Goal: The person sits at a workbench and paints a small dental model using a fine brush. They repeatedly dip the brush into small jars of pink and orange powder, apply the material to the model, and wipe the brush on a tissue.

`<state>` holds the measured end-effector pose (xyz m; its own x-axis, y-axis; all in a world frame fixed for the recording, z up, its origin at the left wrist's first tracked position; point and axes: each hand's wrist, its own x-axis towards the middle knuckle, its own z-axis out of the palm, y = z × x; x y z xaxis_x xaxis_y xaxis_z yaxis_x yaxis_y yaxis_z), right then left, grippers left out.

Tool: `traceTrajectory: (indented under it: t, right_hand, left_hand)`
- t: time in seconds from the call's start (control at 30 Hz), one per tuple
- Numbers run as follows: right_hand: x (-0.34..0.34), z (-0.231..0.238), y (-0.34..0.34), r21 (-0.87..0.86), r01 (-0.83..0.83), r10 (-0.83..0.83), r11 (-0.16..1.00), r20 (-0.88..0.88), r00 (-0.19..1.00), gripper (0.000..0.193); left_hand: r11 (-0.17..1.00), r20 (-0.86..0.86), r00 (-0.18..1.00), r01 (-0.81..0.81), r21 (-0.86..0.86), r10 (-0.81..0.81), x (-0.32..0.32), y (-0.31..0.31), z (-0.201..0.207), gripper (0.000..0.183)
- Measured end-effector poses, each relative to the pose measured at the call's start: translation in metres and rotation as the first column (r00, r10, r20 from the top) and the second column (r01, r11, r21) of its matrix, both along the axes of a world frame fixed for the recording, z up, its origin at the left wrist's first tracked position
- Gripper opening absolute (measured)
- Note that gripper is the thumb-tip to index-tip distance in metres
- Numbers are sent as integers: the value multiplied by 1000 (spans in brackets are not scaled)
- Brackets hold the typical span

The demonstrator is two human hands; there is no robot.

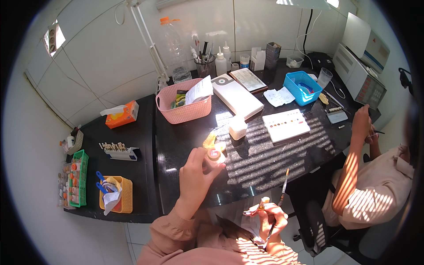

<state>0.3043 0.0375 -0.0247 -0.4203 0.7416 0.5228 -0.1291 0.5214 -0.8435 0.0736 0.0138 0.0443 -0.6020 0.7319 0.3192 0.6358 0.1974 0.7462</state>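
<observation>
My left hand [197, 170] is closed round a small round jar [214, 154] with a red label on its lid, at the desk's front edge. Right behind the jar lies a yellowish dental model [210, 140], bright in the sun. Lower down and in front of my body, my right hand [273, 221] is closed on a thin paintbrush [284, 187], its tip pointing up and away. The same fingers also hold a small tooth-coloured piece [264, 201], whose exact kind I cannot make out. A white cube-shaped container [237, 128] stands beyond my left hand.
A white palette [286, 126] with coloured dabs lies right of centre. Pink [185, 115] and blue [295, 92] baskets stand behind. Left are a shade guide [119, 151], a yellow basket [128, 194] and a tissue box [122, 115]. A co-worker's arm [351, 172] is at right.
</observation>
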Motion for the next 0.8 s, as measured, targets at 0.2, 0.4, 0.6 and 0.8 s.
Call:
traceTrajectory:
  t: [0.2, 0.4, 0.6, 0.8]
  right_hand:
    - [0, -2, 0, -12, -32, 32, 999, 19, 999, 17]
    - [0, -3, -3, -17, -62, 62, 998, 32, 998, 16]
    - [-4, 9, -1, 70, -62, 62, 996, 9, 998, 15]
    - [-6, 11, -2, 31, 67, -69, 997, 76, 995, 19]
  left_hand:
    - [999, -6, 999, 34, -8, -34, -21, 16, -4, 38]
    - [999, -103, 994, 33, -37, -37, -48, 34, -4, 42]
    - [995, -82, 994, 73, -64, -78, -68, 46, -4, 44]
    - [993, -94, 993, 77, 87, -68, -62, 32, 3, 51]
